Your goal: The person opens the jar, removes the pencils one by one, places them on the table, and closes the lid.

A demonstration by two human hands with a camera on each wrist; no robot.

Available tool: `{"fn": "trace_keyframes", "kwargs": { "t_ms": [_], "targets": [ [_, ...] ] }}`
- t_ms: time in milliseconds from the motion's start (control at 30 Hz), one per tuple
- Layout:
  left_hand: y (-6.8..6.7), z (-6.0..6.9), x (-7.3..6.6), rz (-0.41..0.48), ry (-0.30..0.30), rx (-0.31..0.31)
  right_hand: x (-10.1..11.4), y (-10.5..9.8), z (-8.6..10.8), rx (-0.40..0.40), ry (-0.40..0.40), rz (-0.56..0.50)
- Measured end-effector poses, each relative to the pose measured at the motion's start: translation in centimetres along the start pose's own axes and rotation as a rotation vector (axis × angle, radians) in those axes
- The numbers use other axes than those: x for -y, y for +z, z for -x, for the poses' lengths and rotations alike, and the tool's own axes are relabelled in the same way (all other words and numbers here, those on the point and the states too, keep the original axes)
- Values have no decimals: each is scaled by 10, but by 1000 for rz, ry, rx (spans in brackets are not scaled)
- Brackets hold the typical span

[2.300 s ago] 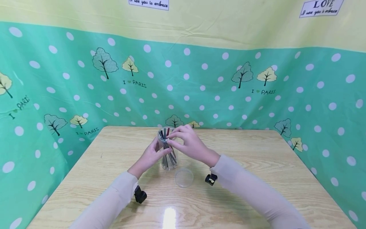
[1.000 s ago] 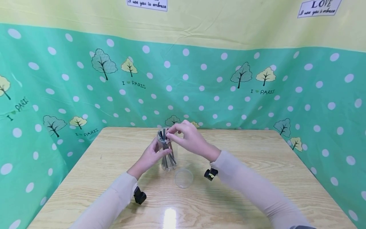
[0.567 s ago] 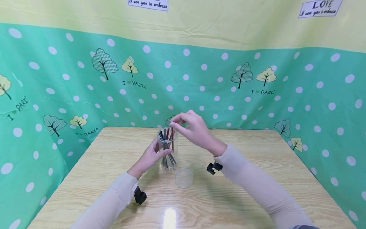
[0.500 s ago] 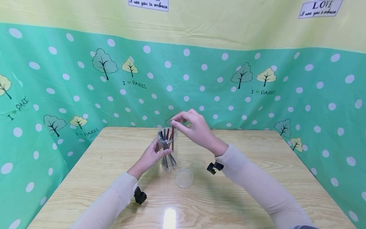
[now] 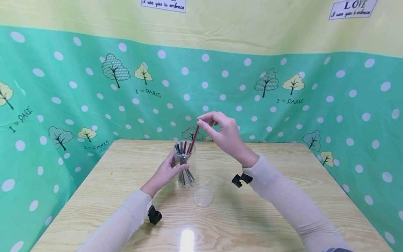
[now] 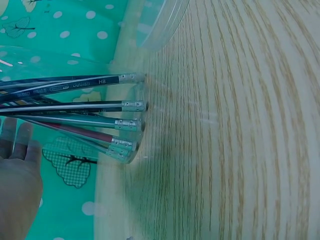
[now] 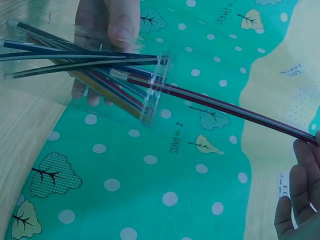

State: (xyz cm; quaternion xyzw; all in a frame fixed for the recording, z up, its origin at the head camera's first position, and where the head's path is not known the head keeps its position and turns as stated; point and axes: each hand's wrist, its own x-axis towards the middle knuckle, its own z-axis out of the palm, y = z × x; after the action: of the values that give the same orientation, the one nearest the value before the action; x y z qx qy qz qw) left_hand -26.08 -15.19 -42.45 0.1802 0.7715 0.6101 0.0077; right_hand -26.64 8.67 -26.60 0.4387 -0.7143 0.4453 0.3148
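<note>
A clear jar (image 5: 193,164) holding several pencils (image 6: 75,107) stands on the table. The left hand (image 5: 163,173) grips it around the side, thumb across the front; in the left wrist view part of that hand (image 6: 20,175) shows beside the pencils. Above the jar's mouth the right hand (image 5: 225,134) pinches the upper end of a dark red pencil (image 5: 194,137) between thumb and fingertips. In the right wrist view that pencil (image 7: 220,105) slants out through the rim, its metal eraser end still inside the jar. A round clear lid (image 5: 203,196) lies on the table in front of the jar.
The wooden table (image 5: 277,189) reaches back to a green and yellow curtain (image 5: 220,84) with printed trees and dots. Black wrist cameras hang at both sleeves, the left one (image 5: 154,214) low over the table.
The right hand has risen and moved right from the jar's mouth, drawing the dark red pencil upward, now tilted. The left hand, jar and lid have stayed in place.
</note>
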Motion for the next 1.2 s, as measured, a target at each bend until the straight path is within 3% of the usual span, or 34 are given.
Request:
{"fn": "trace_keyframes", "kwargs": {
  "t_ms": [333,900,1200],
  "targets": [
    [1,0,-1,20,-23,1,0,-17,-5,-99,-63,-6],
    [1,0,-2,-5,-16,-8,-1,-44,-14,-159,-105,28],
    [1,-1,-3,-24,-18,-2,-6,-56,-11,-172,-33,51]
  ]
}}
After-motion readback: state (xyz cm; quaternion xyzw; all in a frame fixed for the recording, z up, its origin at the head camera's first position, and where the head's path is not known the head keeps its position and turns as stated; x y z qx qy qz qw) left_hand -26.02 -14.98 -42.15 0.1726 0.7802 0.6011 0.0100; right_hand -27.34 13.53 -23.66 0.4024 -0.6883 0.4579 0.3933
